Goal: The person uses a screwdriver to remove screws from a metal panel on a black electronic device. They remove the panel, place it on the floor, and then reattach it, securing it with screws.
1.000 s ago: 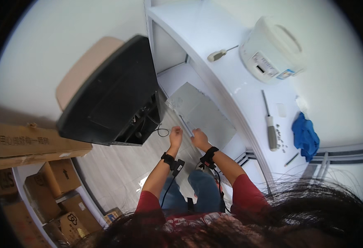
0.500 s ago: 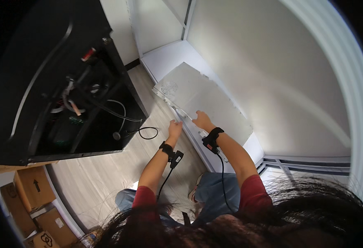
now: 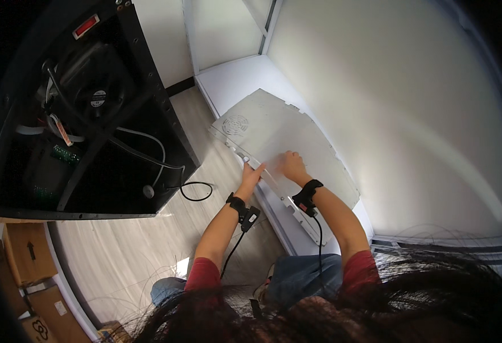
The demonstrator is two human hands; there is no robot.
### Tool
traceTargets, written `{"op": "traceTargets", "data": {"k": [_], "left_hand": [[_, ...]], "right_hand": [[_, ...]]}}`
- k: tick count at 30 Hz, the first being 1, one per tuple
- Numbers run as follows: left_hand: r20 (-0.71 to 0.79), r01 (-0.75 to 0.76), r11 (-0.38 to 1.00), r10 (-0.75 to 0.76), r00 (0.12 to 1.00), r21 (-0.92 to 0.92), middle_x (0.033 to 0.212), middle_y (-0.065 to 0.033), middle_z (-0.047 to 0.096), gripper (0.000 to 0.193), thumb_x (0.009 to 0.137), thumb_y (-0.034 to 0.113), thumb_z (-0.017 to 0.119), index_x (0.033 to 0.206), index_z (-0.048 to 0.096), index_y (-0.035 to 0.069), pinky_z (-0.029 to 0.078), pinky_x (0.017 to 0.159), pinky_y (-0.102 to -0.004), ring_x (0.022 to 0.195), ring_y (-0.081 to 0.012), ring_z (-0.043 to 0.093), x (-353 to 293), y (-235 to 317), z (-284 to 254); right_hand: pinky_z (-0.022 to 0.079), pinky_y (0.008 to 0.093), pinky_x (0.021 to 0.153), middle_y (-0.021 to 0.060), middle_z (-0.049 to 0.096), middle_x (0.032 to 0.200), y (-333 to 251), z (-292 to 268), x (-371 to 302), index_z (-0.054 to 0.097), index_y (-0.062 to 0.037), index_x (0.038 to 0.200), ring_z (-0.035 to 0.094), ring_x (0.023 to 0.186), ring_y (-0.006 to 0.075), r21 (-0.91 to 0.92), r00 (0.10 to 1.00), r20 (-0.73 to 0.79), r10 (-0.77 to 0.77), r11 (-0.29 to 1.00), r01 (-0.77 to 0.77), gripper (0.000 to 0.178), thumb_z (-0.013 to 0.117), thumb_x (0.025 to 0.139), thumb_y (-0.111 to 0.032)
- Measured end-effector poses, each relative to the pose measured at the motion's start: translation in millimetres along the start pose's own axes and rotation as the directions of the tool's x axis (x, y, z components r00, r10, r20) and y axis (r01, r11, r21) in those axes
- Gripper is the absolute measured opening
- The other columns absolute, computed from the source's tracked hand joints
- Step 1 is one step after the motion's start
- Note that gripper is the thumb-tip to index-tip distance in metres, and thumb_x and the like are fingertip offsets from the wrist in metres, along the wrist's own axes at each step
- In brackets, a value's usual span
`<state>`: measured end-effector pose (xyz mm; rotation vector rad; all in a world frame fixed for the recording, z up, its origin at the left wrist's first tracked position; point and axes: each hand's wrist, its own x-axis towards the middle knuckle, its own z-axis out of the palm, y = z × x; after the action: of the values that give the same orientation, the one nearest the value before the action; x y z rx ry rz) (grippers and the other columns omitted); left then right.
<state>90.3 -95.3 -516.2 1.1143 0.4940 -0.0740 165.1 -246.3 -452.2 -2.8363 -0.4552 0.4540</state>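
A pale grey metal panel (image 3: 296, 128) with a round pattern of vent holes lies tilted on a low white ledge (image 3: 242, 71). At its near long edge is my left hand (image 3: 251, 177), closed there with the thumb over the top and the fingers lower down at the rim. Over the panel's face, just right of that, my right hand (image 3: 294, 167) has bent knuckles. Its fingertips are smeared by motion, so what they hold, if anything, is hidden. A black strap with a small cabled box sits on each wrist.
To the left stands an open black cabinet (image 3: 174, 134) with a fan, wires and a circuit board inside. A black cable (image 3: 196, 199) loops out beside it over the wood-look floor (image 3: 102, 257). Cardboard boxes (image 3: 31, 254) are stacked at lower left. Pale wall panels rise behind the ledge.
My right hand has left the panel's near edge and moved inward over its face. My left hand has come up onto the edge. The view has shifted, with the cabinet farther left.
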Motion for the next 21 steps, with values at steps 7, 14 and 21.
{"op": "traceTargets", "data": {"k": [7, 14, 21], "left_hand": [[-0.018, -0.128, 0.990, 0.129, 0.991, 0.058, 0.082, -0.0009, 0.051, 0.076, 0.084, 0.019, 0.067, 0.140, 0.019, 0.002, 0.044, 0.059, -0.0250, 0.072, -0.0090, 0.052, -35.0, 39.4, 11.4], [0.004, -0.229, 0.970, 0.229, 0.973, 0.078, 0.073, 0.0029, 0.034, 0.091, 0.082, 0.023, 0.071, 0.145, 0.011, -0.001, 0.036, 0.056, -0.0212, 0.065, -0.0072, 0.037, -66.1, 83.3, 13.9], [0.092, -0.364, 0.907, 0.352, 0.931, 0.210, 0.076, 0.0040, 0.031, 0.089, 0.081, 0.026, 0.072, 0.143, 0.017, -0.005, 0.030, 0.056, -0.0199, 0.066, -0.0058, 0.034, -108.5, 137.9, 20.3]], "right_hand": [[0.044, 0.0506, 0.085, 0.0251, 0.045, 0.120, -7.1, -34.6, 6.9, 0.046, 0.0012, 0.120, 0.047, 0.107, 0.0431, -0.046, 0.922, -0.369, -0.115, 0.993, 0.106, 0.049, 0.057, 0.084, -0.031], [0.041, 0.0506, 0.089, 0.0288, 0.042, 0.124, -4.4, -70.6, 21.4, 0.042, 0.0018, 0.126, 0.045, 0.109, 0.0443, -0.079, 0.843, -0.513, -0.161, 0.987, 0.141, 0.056, 0.056, 0.087, -0.036], [0.035, 0.0519, 0.096, 0.0323, 0.040, 0.126, -18.8, -104.7, 16.5, 0.039, 0.0029, 0.129, 0.040, 0.115, 0.0474, -0.045, 0.741, -0.659, -0.126, 0.991, 0.128, 0.061, 0.051, 0.089, -0.041]]}}
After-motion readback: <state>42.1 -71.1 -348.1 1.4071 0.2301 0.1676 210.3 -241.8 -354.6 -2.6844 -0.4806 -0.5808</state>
